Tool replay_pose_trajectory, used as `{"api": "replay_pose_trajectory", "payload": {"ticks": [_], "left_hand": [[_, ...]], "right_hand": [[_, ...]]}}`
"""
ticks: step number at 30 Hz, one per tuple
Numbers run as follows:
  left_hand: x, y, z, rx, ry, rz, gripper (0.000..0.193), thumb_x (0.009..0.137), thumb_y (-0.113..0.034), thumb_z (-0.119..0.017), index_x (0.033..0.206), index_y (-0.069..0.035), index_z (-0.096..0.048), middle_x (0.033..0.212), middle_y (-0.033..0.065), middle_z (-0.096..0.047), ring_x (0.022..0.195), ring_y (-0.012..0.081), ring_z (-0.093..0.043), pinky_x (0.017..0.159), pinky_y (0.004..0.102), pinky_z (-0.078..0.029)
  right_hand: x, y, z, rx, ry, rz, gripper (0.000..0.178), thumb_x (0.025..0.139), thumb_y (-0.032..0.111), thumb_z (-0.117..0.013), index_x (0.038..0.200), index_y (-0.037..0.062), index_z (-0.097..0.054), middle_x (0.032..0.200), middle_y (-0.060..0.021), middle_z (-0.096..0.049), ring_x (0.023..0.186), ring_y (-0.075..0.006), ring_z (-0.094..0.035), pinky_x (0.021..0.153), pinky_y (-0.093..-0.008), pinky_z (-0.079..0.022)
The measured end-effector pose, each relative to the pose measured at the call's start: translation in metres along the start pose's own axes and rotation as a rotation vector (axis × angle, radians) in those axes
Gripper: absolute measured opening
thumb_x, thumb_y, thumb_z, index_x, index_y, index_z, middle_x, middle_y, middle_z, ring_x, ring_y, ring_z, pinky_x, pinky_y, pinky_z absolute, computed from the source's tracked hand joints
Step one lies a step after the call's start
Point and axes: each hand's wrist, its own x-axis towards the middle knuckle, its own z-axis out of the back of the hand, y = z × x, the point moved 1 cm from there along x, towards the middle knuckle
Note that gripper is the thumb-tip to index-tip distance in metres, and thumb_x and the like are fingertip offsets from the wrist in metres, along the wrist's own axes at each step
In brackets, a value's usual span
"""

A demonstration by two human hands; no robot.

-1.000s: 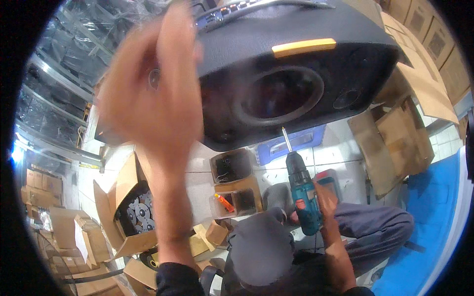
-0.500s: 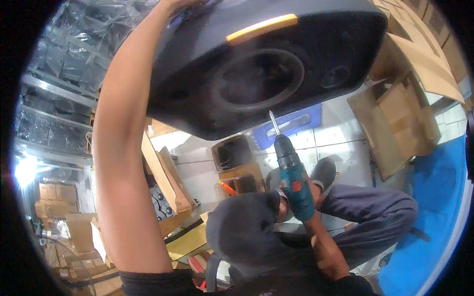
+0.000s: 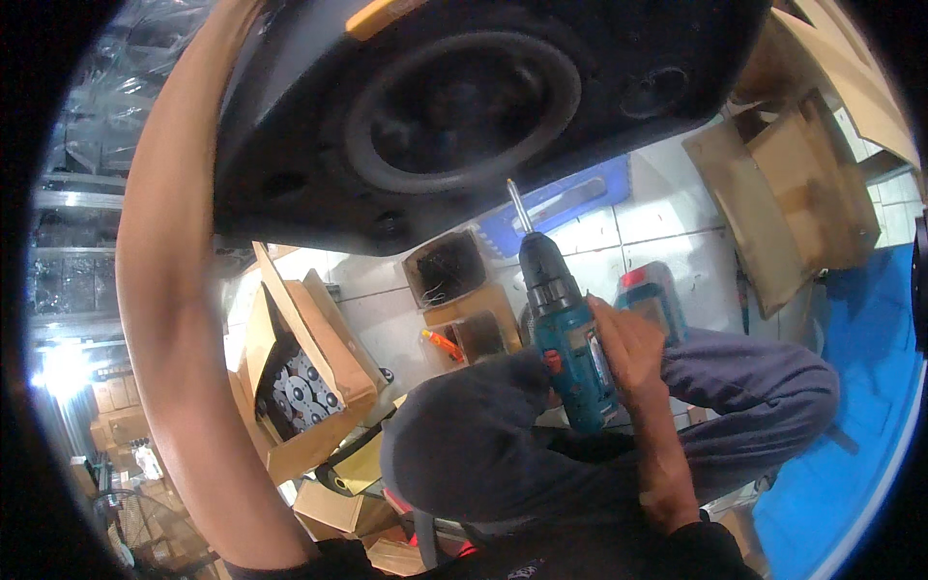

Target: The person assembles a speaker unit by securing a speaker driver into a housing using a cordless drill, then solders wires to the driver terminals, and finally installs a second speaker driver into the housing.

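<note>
My right hand (image 3: 630,350) is closed around a teal and black cordless drill (image 3: 578,358), whose battery end shows beyond my fingers. The drill's long driver bit (image 3: 520,205) points up at the lower edge of a big black speaker cabinet (image 3: 319,213); whether the bit touches it I cannot tell. A large round speaker cone (image 3: 464,106) faces me from the cabinet's front, and a yellow strip (image 3: 382,15) sits above it. Along the cabinet's left side my left arm (image 3: 169,280) reaches upward, with the hand itself beyond the top edge of the picture.
Below the cabinet are a blue plastic piece (image 3: 599,188), an open small box (image 3: 447,271) and an orange-handled tool (image 3: 443,344). To the left stands a carton (image 3: 338,362) of grey-white round parts (image 3: 302,391). Open cardboard (image 3: 802,203) and a blue sheet (image 3: 851,377) lie right.
The speaker cabinet now appears farther left and higher in view. My drill has turned so its battery end shows, and its bit has shifted slightly up and left. My left hand has left the picture.
</note>
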Motion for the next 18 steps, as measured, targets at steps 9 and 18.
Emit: {"api": "replay_pose_trajectory", "payload": {"ticks": [9, 18], "left_hand": [[-0.017, -0.002, -0.013, 0.000, -0.058, -0.030, 0.045, 0.096, -0.038, -0.039, 0.113, 0.000, -0.056, 0.114, 0.0187, -0.051, 0.098, 0.0283, -0.053, 0.080, 0.0429, -0.044], [-0.023, -0.004, -0.021, 0.011, -0.096, -0.054, 0.035, 0.095, -0.031, -0.043, 0.104, 0.000, -0.058, 0.102, 0.0171, -0.054, 0.088, 0.0258, -0.055, 0.073, 0.0401, -0.044]], "right_hand": [[-0.020, -0.014, -0.027, 0.105, -0.035, -0.019, 0.046, 0.072, -0.002, -0.065, 0.117, -0.0123, -0.060, 0.102, -0.0242, -0.068, 0.076, -0.0290, -0.069, 0.064, -0.0356, -0.055], [-0.011, -0.012, -0.022, 0.052, -0.019, 0.028, 0.047, 0.072, -0.001, -0.064, 0.118, -0.0107, -0.060, 0.103, -0.0231, -0.068, 0.075, -0.0280, -0.067, 0.063, -0.0357, -0.054]]}}
